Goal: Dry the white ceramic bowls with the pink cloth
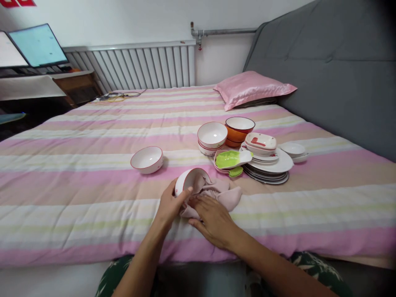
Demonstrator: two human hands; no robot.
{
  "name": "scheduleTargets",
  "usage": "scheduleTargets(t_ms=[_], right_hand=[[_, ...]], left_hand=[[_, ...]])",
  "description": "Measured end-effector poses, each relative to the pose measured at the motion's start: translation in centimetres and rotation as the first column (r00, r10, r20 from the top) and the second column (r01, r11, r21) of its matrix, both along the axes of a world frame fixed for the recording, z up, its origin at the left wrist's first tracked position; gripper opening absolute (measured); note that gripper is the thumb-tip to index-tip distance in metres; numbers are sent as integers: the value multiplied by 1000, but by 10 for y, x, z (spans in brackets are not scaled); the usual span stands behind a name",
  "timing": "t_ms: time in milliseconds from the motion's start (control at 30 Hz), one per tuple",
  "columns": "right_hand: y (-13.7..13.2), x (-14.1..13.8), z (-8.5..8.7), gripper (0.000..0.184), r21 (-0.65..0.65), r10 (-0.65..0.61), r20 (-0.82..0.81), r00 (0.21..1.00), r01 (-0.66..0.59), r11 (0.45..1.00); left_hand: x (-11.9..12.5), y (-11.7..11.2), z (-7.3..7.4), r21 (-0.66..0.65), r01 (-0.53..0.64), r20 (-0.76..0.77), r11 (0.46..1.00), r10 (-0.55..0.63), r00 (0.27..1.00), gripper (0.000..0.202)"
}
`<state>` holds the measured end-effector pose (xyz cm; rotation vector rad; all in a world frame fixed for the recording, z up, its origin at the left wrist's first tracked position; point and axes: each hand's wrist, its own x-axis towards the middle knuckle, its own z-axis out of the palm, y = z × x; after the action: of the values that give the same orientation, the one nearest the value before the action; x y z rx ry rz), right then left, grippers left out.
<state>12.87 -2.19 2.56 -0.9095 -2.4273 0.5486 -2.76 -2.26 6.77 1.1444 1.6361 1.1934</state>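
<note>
My left hand (pixel 172 202) grips a white bowl (pixel 182 181) with a red rim, its thumb over the edge. The bowl is tilted on its side just above the bed, its opening facing right. A pale pink cloth (pixel 227 196) is bunched partly inside the bowl and spills out to the right. My right hand (pixel 212 218) presses on the cloth at the bowl's mouth, fingers tucked into its folds, fingertips hidden. Another white bowl (pixel 147 160) with a red rim stands upright to the left, apart from both hands.
On the striped bedspread (pixel 93 194), beyond my hands, are stacked red-rimmed bowls (pixel 212 135), orange bowls (pixel 236 134), green leaf-shaped dishes (pixel 227 160), a plate stack (pixel 283 165) topped by small dishes (pixel 261 142), and small white plates (pixel 293 149). A pink pillow (pixel 252 88) lies near the grey headboard (pixel 324 70).
</note>
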Motion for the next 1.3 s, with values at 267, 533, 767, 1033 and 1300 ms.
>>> scheduleTargets(t_ms=[267,533,767,1033,1300], right_hand=[[13,2,-13,66,200,-173,82,981,154,968],[15,9,-14,55,203,-171,69,983,154,967],[10,9,-7,39,215,-8,-134,991,37,976],[4,8,-7,29,26,58,-258,964,-53,998],[19,4,6,27,-565,-411,-486,771,82,821]], left_hand=[[-7,2,-2,-24,48,120,999,-45,992,47],[-6,2,-3,-50,19,159,999,-11,987,47],[-7,3,-5,-16,11,129,1000,-9,992,41],[-5,2,-3,11,-11,84,1000,10,996,42],[2,0,-7,71,-17,23,997,16,1000,46]])
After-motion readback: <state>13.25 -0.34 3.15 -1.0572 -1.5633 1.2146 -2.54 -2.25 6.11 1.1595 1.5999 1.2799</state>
